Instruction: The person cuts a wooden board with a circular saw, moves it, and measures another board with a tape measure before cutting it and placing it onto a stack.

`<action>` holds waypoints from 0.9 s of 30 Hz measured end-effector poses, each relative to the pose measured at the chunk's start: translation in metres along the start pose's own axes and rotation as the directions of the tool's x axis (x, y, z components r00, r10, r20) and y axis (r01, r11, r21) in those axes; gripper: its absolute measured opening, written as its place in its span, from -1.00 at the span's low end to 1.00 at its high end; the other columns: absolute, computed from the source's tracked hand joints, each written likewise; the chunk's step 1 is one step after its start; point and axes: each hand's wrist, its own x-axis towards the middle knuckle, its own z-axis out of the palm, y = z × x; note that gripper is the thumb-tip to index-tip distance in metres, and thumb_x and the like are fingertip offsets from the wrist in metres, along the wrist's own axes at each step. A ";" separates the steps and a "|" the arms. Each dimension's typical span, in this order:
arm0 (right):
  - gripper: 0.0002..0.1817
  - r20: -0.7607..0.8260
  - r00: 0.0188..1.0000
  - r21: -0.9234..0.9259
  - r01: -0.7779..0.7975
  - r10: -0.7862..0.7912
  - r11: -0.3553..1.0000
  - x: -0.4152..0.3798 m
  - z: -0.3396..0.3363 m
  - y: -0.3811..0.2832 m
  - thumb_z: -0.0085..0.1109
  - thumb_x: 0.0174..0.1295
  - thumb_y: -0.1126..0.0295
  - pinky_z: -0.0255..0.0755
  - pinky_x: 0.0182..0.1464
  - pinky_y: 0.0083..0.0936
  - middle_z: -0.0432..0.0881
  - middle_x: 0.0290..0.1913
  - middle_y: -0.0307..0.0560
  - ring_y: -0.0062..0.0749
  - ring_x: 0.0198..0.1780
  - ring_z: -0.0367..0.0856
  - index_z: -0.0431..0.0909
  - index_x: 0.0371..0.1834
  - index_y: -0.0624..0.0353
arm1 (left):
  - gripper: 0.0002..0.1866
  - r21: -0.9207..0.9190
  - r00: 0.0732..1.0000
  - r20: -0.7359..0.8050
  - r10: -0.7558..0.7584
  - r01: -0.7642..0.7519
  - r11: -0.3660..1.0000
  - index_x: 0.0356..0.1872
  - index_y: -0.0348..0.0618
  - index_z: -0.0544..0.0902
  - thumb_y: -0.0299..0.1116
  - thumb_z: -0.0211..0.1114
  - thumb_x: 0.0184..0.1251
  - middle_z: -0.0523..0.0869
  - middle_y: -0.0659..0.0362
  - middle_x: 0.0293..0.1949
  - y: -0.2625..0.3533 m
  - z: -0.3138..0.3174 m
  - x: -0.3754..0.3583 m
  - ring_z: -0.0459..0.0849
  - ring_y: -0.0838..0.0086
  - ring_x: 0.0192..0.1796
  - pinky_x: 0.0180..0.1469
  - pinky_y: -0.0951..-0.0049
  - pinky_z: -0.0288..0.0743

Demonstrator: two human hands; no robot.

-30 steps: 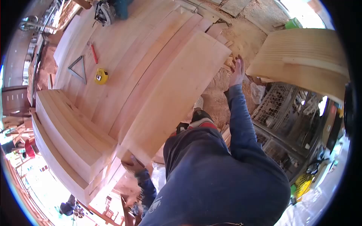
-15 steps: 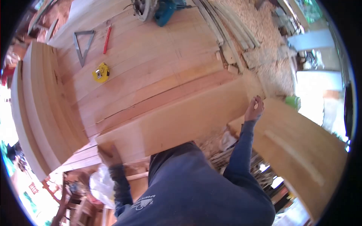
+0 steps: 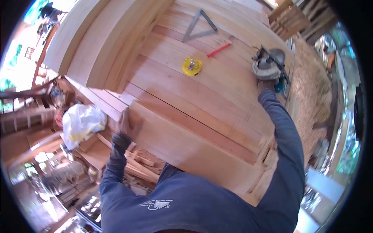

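Note:
A wide pale wooden board (image 3: 186, 147) lies along the near edge of the planked work surface, close to my body. My left hand (image 3: 125, 126) grips its left end, thumb over the top face. At the right, my right hand (image 3: 266, 84) is at the handle of a circular saw (image 3: 272, 66) with a teal body; the saw partly hides my fingers. The saw rests on the planks. A yellow tape measure (image 3: 192, 66), a red pencil (image 3: 219, 50) and a metal triangle square (image 3: 200, 27) lie left of it.
Thick stacked boards (image 3: 105, 42) stand on the left of the planked surface (image 3: 175, 81). A white plastic bag (image 3: 83, 122) and wood offcuts (image 3: 142, 165) are at the lower left. Sawdust (image 3: 311, 77) is heaped beyond the right edge.
My right hand has left the board's right end and reached forward to the circular saw. My left hand stays on the board's left end. The view has turned.

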 end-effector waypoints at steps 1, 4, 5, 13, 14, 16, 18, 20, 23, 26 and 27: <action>-0.46 0.026 1.000 -0.008 0.018 -0.017 1.000 0.002 0.002 0.005 0.27 0.29 0.29 0.28 0.50 0.08 0.60 0.38 0.13 0.04 0.42 0.52 0.60 0.36 0.10 | -0.14 0.001 1.000 0.005 0.005 -0.005 1.000 0.46 -0.44 0.40 -0.02 0.51 0.35 0.62 -0.27 0.30 0.001 0.001 -0.006 0.63 -0.19 0.33 0.37 0.03 0.54; -0.46 0.038 0.998 -0.021 0.043 -0.042 0.999 0.009 -0.014 0.024 0.26 0.28 0.31 0.37 0.44 0.04 0.63 0.35 0.16 0.08 0.37 0.58 0.59 0.37 0.05 | -0.18 -0.062 0.988 -0.131 0.084 -0.093 0.994 0.38 -0.40 0.45 0.00 0.55 0.32 0.64 -0.29 0.19 -0.006 0.001 -0.011 0.65 -0.20 0.24 0.28 -0.01 0.57; -0.45 0.039 0.999 -0.008 0.037 -0.037 0.999 0.013 -0.011 0.034 0.26 0.27 0.31 0.40 0.42 0.03 0.64 0.33 0.17 0.09 0.35 0.60 0.59 0.38 0.03 | -0.19 -0.064 0.988 -0.144 0.053 -0.063 0.996 0.38 -0.40 0.45 0.01 0.54 0.33 0.65 -0.28 0.17 -0.010 0.010 -0.012 0.66 -0.20 0.23 0.27 -0.01 0.57; -0.43 -0.101 0.971 0.310 -0.179 0.219 0.934 -0.155 0.020 0.098 0.29 0.20 0.35 0.63 0.25 -0.07 0.74 0.19 0.23 0.19 0.16 0.75 0.61 0.35 -0.07 | -0.19 0.011 0.997 -0.071 -0.038 0.038 0.999 0.47 -0.42 0.43 0.13 0.30 0.52 0.59 -0.34 0.35 -0.035 0.032 -0.007 0.58 -0.21 0.40 0.44 -0.02 0.48; -0.44 -0.132 0.959 0.364 -0.189 0.251 0.912 -0.190 0.032 0.093 0.33 0.16 0.36 0.65 0.21 -0.09 0.77 0.13 0.22 0.19 0.12 0.77 0.64 0.31 -0.04 | -0.20 0.036 0.997 -0.021 -0.077 0.078 0.996 0.47 -0.42 0.43 0.12 0.29 0.53 0.58 -0.36 0.36 -0.014 0.017 -0.007 0.55 -0.26 0.41 0.46 -0.03 0.45; -0.45 -0.108 0.917 0.593 -0.252 0.385 0.765 -0.277 0.043 0.079 0.39 0.10 0.35 0.65 0.19 -0.04 0.78 0.04 0.25 0.20 0.09 0.78 0.67 0.25 0.00 | -0.18 0.068 0.998 -0.057 -0.008 0.012 0.998 0.48 -0.43 0.43 0.15 0.26 0.54 0.56 -0.37 0.39 -0.051 0.036 -0.007 0.53 -0.26 0.44 0.49 -0.03 0.42; -0.52 -0.072 0.851 0.751 -0.297 0.520 0.590 -0.366 0.039 0.056 0.45 0.06 0.38 0.67 0.09 -0.11 0.79 -0.09 0.26 0.16 0.00 0.80 0.73 0.14 0.07 | -0.15 0.085 0.999 -0.050 0.007 -0.003 0.996 0.51 -0.42 0.41 0.19 0.23 0.55 0.54 -0.36 0.42 -0.059 0.046 -0.004 0.51 -0.23 0.47 0.51 -0.02 0.39; -0.55 -0.013 0.774 0.838 -0.337 0.634 0.429 -0.444 0.055 0.024 0.47 0.06 0.41 0.67 0.06 -0.17 0.79 -0.13 0.26 0.11 -0.03 0.82 0.73 0.10 0.14 | -0.14 0.107 0.998 -0.045 0.034 -0.029 0.994 0.54 -0.40 0.38 0.23 0.17 0.59 0.49 -0.33 0.48 -0.069 0.051 -0.001 0.46 -0.22 0.52 0.55 0.00 0.34; -0.61 0.163 0.622 0.945 -0.322 0.765 0.060 -0.544 0.097 -0.033 0.51 0.10 0.45 0.65 -0.08 -0.31 0.81 -0.24 0.04 -0.14 -0.22 0.81 0.72 0.01 0.31 | -0.15 0.129 0.991 -0.066 0.116 -0.107 0.986 0.53 -0.40 0.39 0.24 0.14 0.61 0.50 -0.32 0.48 -0.085 0.061 0.006 0.47 -0.22 0.51 0.54 0.00 0.36; -0.66 0.525 0.433 0.851 -0.302 0.733 -0.430 -0.624 0.101 -0.106 0.52 0.16 0.45 0.57 -0.31 -0.42 0.77 -0.28 -0.12 -0.40 -0.42 0.68 0.73 -0.01 0.32 | -0.10 0.133 0.998 -0.031 0.048 -0.043 0.990 0.53 -0.39 0.39 0.30 0.15 0.57 0.51 -0.29 0.48 -0.064 0.053 -0.004 0.50 -0.18 0.50 0.52 0.01 0.38; -0.67 0.614 0.372 0.790 -0.292 0.696 -0.540 -0.643 0.092 -0.133 0.52 0.17 0.46 0.51 -0.37 -0.48 0.76 -0.29 -0.17 -0.47 -0.47 0.62 0.73 -0.01 0.30 | -0.08 0.132 1.000 -0.007 0.002 -0.001 0.991 0.53 -0.39 0.38 0.31 0.16 0.55 0.51 -0.29 0.48 -0.056 0.050 -0.002 0.50 -0.17 0.50 0.52 0.01 0.38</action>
